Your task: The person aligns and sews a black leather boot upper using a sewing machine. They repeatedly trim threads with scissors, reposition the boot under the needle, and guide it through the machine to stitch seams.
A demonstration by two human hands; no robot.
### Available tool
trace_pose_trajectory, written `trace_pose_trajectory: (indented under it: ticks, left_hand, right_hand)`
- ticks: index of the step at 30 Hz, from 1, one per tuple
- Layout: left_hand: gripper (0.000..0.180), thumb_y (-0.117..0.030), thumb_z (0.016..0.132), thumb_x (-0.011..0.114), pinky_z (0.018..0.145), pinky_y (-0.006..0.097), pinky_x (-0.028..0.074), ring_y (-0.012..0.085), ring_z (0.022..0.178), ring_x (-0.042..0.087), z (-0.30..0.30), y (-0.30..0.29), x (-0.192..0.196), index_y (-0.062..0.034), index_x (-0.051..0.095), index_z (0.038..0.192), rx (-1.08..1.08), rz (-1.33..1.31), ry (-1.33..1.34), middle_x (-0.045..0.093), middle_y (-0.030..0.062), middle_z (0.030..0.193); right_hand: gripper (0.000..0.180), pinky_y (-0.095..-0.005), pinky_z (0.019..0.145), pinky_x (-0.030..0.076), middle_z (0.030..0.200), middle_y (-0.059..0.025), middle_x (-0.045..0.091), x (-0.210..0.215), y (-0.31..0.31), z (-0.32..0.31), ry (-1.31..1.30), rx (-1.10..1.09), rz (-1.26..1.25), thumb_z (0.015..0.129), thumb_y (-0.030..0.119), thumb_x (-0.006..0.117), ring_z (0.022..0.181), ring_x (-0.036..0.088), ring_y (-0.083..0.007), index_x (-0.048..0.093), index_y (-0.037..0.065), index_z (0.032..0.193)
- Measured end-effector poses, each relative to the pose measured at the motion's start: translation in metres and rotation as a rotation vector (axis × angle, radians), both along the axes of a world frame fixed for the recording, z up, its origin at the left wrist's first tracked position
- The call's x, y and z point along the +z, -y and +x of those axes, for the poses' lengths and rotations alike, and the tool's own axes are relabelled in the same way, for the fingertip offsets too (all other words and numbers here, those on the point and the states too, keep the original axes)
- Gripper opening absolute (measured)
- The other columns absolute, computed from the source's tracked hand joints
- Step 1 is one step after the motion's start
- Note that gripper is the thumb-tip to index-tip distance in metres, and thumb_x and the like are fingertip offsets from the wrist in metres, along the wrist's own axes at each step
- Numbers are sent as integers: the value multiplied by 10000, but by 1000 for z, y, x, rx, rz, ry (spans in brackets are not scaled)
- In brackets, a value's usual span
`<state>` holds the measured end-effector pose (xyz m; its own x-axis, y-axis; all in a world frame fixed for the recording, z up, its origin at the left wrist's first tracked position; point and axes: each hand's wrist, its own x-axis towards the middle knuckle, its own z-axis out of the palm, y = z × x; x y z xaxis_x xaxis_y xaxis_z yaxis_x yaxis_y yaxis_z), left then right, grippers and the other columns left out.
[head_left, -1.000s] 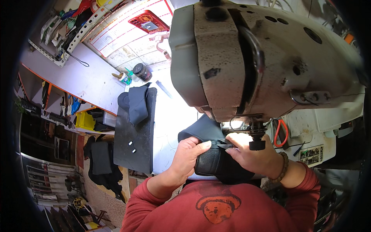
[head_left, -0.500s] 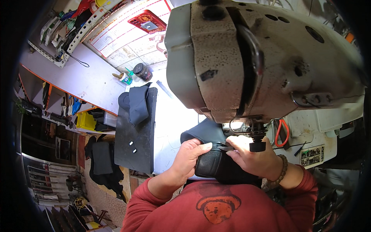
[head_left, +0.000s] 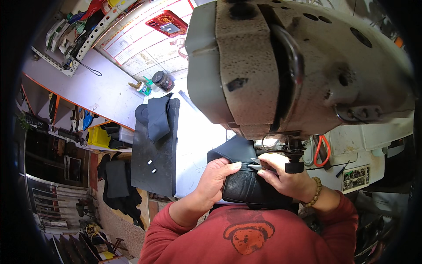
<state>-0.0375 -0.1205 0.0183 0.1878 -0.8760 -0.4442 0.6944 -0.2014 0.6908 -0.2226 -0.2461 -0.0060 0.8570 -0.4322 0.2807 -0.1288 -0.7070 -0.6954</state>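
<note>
Pinched in my left hand [head_left: 215, 178] is the edge of a black leather piece [head_left: 239, 187], thumb on top beside a stitched seam. This piece looks like a sewn pouch or cover, with a smoother dark flap [head_left: 233, 149] rising behind the seam. My right hand [head_left: 288, 176] is closed around small thread snips [head_left: 256, 166]. Their two pointed metal blades stand apart, aimed left along the seam, close to my left thumb. Most of the snips' body is hidden in my fingers.
A large worn sewing machine head [head_left: 259, 75] hangs just above my right hand. Orange-handled scissors [head_left: 323, 152] lie to the right. At left, a black board [head_left: 154, 171] carries folded dark pieces [head_left: 158, 119] and small white bits. Jars [head_left: 162, 81] stand behind.
The snips' blades have spread apart and show more clearly beside the seam. My right hand has shifted slightly left; the left hand keeps its pinch on the leather.
</note>
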Motion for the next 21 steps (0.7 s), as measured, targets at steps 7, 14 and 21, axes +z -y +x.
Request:
trace_pose_trajectory:
  ticks: [7,14,21]
  left_hand:
    - [121,-46,934,573,731,276,575,169,802,698,-1,1,0,58,635,944,5,0,3,707,147,953]
    - [76,-22,934,573,726,277,583,176,804,700,-2,1,3,47,602,939,28,8,18,702,152,953]
    - [82,-16,930,579,733,275,581,172,812,700,-1,-1,-1,56,605,958,25,-6,28,700,149,957]
  right_hand:
    - [322,-323,679,549,909,-128,687,13,4,-2,-38,37,-97,813,148,750,729,687,-237,649,-8,1076]
    - [329,-328,687,552,913,-121,694,21,6,0,-38,57,-140,802,158,755,753,691,-247,657,7,1077]
    - [334,-312,650,538,913,-83,690,32,9,-1,-112,100,-314,812,207,739,784,686,-210,664,53,1099]
